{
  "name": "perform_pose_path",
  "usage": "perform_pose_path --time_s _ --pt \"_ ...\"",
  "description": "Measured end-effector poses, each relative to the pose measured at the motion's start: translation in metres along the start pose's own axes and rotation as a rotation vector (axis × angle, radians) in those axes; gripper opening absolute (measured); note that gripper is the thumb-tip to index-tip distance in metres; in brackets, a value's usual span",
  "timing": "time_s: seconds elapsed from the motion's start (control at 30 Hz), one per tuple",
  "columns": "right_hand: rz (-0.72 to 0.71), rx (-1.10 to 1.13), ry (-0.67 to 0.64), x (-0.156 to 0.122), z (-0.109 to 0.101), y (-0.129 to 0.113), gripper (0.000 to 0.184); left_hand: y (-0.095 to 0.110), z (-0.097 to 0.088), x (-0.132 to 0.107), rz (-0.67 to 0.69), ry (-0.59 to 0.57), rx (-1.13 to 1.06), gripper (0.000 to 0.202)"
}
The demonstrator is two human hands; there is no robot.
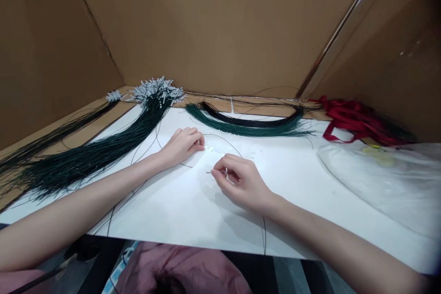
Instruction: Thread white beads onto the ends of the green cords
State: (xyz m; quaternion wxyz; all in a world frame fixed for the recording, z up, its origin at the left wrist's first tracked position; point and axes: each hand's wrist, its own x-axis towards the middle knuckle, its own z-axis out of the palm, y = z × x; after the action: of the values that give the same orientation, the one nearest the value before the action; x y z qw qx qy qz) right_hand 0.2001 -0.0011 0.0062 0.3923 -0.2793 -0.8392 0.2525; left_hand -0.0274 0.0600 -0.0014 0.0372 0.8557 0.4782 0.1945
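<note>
My right hand [241,181] pinches the end of a thin dark wire [223,139] between thumb and forefinger, with a small white piece at the fingertips. The wire arcs back over the white sheet [292,179] toward my left hand [182,144]. My left hand rests on the sheet with its fingers curled, fingertips beside tiny white beads [210,149]. Whether it holds one I cannot tell.
A large bundle of dark green wires with white tips [103,147] fans out at left. A curved green and black bundle [248,125] lies behind. Red ribbon [354,119] and a clear plastic bag [379,179] sit at right. Cardboard walls enclose the space.
</note>
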Motion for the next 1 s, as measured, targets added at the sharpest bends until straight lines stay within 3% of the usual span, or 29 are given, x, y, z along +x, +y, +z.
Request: perform_pose_path --time_s 0.2,0.33,0.47,0.73,1.0 --pt "-0.006 -0.006 0.011 0.000 -0.001 0.000 0.013 -0.001 0.002 0.001 0.005 0.037 -0.045 0.010" --pt "-0.016 0.009 0.022 0.000 -0.001 0.000 0.013 0.004 -0.007 -0.001 0.032 0.091 -0.134 0.010" --pt "-0.008 0.014 0.056 0.002 -0.003 -0.002 0.013 0.016 -0.019 -0.011 0.026 0.161 -0.444 0.010" --pt "0.024 0.019 0.125 0.002 -0.005 -0.003 0.014 0.032 -0.021 -0.024 0.068 0.138 -0.910 0.008" --pt "0.017 0.024 0.149 0.002 -0.004 -0.003 0.011 0.041 -0.022 -0.028 0.086 0.106 -1.033 0.018"
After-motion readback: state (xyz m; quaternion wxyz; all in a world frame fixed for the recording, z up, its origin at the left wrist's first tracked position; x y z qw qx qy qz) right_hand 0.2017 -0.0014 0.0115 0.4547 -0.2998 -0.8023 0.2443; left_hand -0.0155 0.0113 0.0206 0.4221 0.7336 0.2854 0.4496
